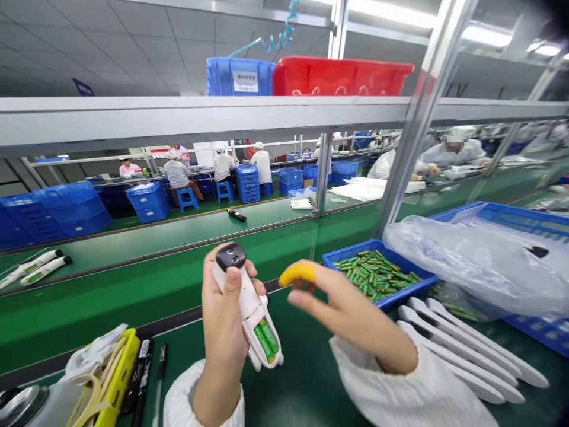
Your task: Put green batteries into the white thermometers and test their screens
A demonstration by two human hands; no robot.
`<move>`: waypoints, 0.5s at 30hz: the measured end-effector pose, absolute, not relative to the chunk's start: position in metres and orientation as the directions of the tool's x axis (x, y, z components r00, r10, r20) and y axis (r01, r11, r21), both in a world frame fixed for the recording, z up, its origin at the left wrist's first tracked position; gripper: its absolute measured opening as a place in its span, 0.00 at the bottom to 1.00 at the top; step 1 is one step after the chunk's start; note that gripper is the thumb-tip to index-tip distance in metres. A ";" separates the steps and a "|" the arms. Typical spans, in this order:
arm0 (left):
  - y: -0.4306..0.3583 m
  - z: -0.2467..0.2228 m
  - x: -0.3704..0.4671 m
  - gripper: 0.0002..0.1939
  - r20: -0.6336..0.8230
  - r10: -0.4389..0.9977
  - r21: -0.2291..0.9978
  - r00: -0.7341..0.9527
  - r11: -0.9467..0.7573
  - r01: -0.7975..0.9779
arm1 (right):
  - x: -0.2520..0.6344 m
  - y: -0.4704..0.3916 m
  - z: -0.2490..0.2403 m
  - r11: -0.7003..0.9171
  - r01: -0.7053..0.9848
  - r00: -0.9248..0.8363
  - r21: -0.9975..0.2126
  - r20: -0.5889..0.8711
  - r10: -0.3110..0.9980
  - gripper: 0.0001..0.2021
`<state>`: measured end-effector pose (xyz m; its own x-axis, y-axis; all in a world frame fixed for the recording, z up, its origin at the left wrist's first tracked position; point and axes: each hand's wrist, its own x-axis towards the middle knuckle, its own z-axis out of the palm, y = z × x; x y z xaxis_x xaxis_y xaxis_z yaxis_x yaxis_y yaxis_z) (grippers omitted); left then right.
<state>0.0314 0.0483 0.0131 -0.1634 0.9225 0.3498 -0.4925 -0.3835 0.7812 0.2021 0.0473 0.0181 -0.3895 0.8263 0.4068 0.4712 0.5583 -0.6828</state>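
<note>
My left hand [224, 323] is wrapped around a white handheld device [249, 299] with a dark end piece [231, 255] that has two round spots. The device's compartment faces me uncovered, with green batteries [267, 340] lying side by side in it. To the right, my right hand [344, 302] hovers over the bench with thumb and forefinger apart and nothing visible between them. A yellow finger cot [299, 274] covers its forefinger. Just behind that hand sits a blue tray [331, 258] of many green batteries [371, 274].
White long parts [471, 350] lie at right, near a plastic bag [462, 264] on a blue crate [542, 222]. At lower left are a yellow bin [116, 373] and pens [142, 370]. A green conveyor [191, 219] runs behind, carrying white devices [42, 268]. Co-workers sit beyond.
</note>
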 end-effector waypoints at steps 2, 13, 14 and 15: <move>0.053 0.007 0.037 0.22 0.316 0.947 0.869 -0.061 -0.314 -0.381 | 0.244 0.065 0.011 0.409 0.677 -0.202 -0.612 0.379 0.903 0.12; 0.097 -0.057 0.085 0.15 0.215 0.900 0.696 0.379 -0.413 0.587 | 0.410 0.127 -0.077 -0.158 0.953 0.120 -0.259 -0.155 0.981 0.17; 0.101 -0.065 0.089 0.16 0.186 0.904 0.638 0.385 -0.409 0.652 | 0.412 0.130 -0.082 -0.135 0.955 0.092 -0.264 -0.168 0.982 0.19; 0.106 -0.073 0.092 0.16 0.156 0.910 0.573 0.383 -0.399 0.715 | 0.413 0.133 -0.085 -0.116 0.956 0.069 -0.268 -0.177 0.982 0.20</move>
